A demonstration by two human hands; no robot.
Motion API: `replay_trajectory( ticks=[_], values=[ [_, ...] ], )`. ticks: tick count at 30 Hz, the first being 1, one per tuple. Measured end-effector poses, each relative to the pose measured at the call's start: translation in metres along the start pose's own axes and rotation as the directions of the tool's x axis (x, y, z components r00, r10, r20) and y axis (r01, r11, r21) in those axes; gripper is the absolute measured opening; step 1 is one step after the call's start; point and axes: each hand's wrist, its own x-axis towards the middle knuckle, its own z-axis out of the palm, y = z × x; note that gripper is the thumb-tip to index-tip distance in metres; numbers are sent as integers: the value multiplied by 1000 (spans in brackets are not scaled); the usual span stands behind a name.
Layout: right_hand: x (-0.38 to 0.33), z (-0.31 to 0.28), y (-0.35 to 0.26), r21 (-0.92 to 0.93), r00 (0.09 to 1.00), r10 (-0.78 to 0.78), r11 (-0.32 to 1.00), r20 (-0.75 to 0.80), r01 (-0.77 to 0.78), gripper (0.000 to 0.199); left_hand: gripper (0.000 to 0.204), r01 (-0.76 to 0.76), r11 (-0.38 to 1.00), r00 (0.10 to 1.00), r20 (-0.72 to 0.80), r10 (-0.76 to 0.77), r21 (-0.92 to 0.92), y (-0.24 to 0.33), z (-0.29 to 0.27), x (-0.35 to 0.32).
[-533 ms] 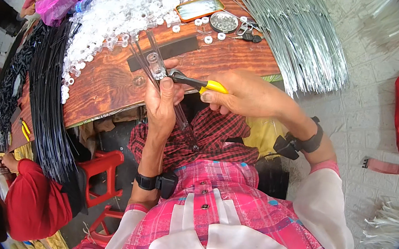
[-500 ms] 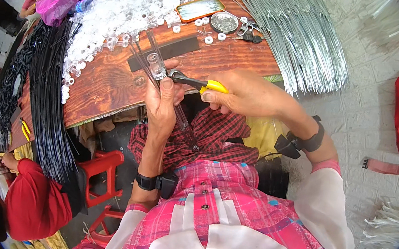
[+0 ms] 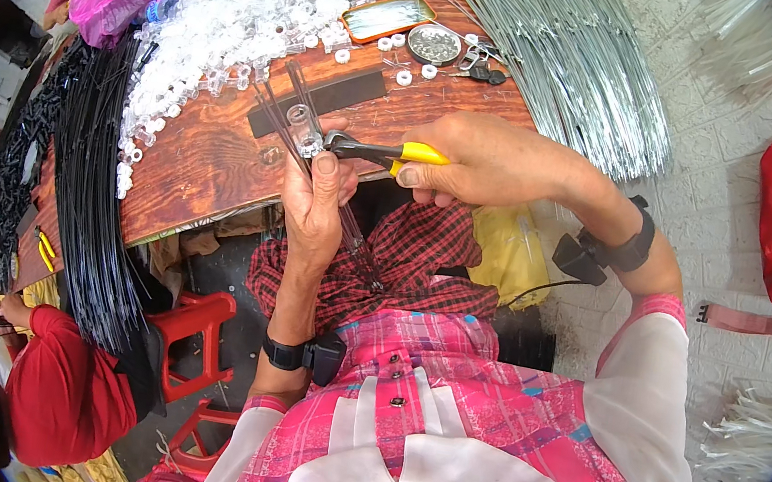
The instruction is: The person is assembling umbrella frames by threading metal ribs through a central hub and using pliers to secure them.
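My left hand (image 3: 312, 207) is closed around a clear plastic fitting (image 3: 299, 118) and a few thin dark rods (image 3: 362, 259), which run down past my wrist over the checked cloth on my lap. In my right hand (image 3: 489, 162) is a pair of pliers (image 3: 425, 154) with yellow grips, my fingers wrapped round the handles. The jaws of the pliers meet the fitting beside my left thumb; exactly what they bite on is too small to tell. Both hands are just above the table's near edge.
On the wooden table (image 3: 190, 171) lie a heap of clear fittings (image 3: 230, 21), a dark flat bar (image 3: 326, 102), a round tin (image 3: 433, 43), an orange-rimmed tray (image 3: 386, 19), keys (image 3: 486, 74), silvery rods (image 3: 585, 62) and black rods (image 3: 93, 173). A co-worker's red sleeve (image 3: 70, 385) is at lower left.
My right hand and the pliers have risen slightly, and my right forearm and elbow have swung outward to the right. My left hand and the fitting stay almost where they were.
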Motion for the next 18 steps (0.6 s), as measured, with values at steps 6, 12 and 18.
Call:
replay_trajectory(
  ticks=[6,12,18],
  values=[
    [1,-3,-6,-58,998,67,996,13,-66,28,45,14,1000,1000,-15,-14,12,2,1,-1],
    [2,6,-2,-334,989,-37,942,-143,-13,25,47,-28,999,999,-22,29,39,2,5,3],
    [31,76,12,-470,826,-125,864,-549,-182,21,48,-20,994,987,-158,37,106,-6,4,9]
  ],
)
